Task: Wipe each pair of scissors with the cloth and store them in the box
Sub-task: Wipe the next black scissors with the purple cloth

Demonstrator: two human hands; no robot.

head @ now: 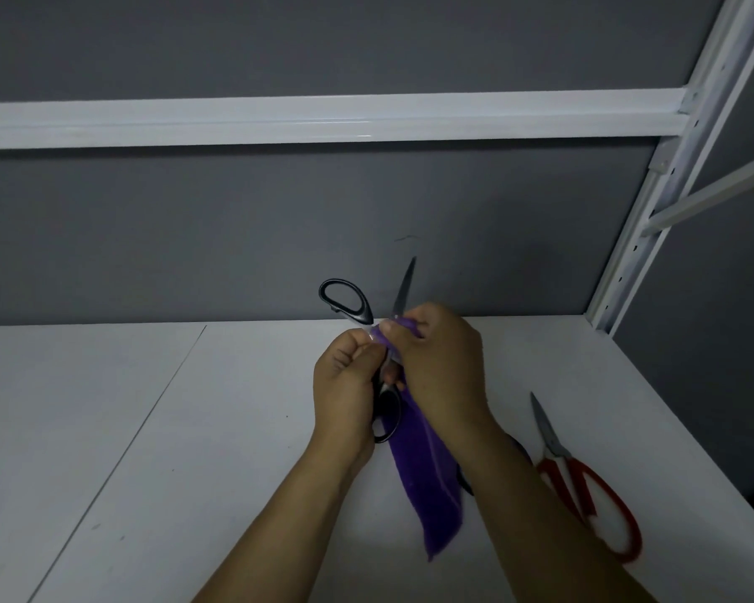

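Black scissors (405, 291): left hand (345, 385) curled round lower handle; right hand (445, 367) pinches cloth (427, 472) about the blade base, tip above the grip. Red scissors (556, 446): flat on shelf (192, 428), right of grip.

held scissors (404, 291) above table (149, 428) centre, cloth (423, 472) hanging below them, second scissors (556, 448) on table at right

Expect a dim, low-contrast view. Light src seems above/behind you: glare streak on the rail (366, 124), table (149, 428) brightest near ctr. Shadows weak. Wide-angle bends the upright (654, 202); red scissors (556, 446) slightly soft.
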